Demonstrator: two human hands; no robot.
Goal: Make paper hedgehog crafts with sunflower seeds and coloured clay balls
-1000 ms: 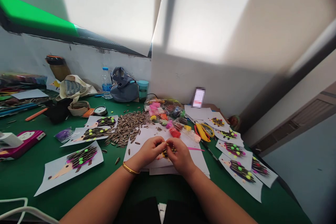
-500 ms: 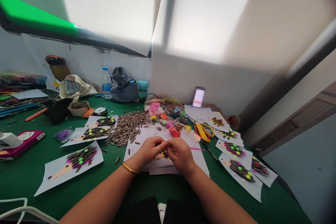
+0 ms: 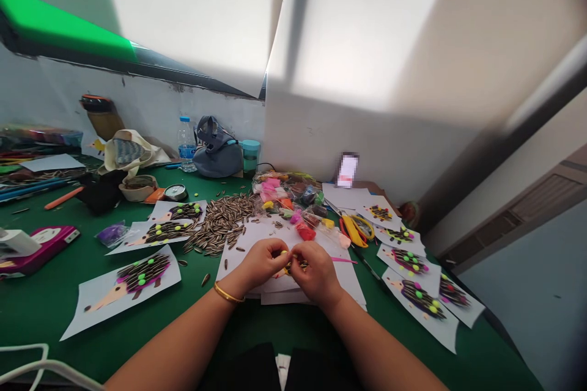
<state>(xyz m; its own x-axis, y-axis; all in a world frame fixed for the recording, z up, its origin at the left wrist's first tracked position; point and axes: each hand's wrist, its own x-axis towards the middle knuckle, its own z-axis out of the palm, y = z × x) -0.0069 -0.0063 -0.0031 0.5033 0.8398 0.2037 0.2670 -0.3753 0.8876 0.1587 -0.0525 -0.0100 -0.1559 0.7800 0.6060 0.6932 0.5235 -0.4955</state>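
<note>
Green worktop (image 3: 206,333) across the lower frame, pale wall (image 3: 302,140) behind, sunlit white panels (image 3: 192,6) above, left hand (image 3: 262,264) at centre pinching a tiny yellow bit (image 3: 284,252), right hand (image 3: 316,272) curled beside it, its hold unclear, half-hidden hedgehog picture (image 3: 287,269) beneath both hands

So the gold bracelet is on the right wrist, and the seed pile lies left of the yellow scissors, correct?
Not quite: the head view shows the gold bracelet on the left wrist. The seed pile does lie left of the yellow scissors.
</note>
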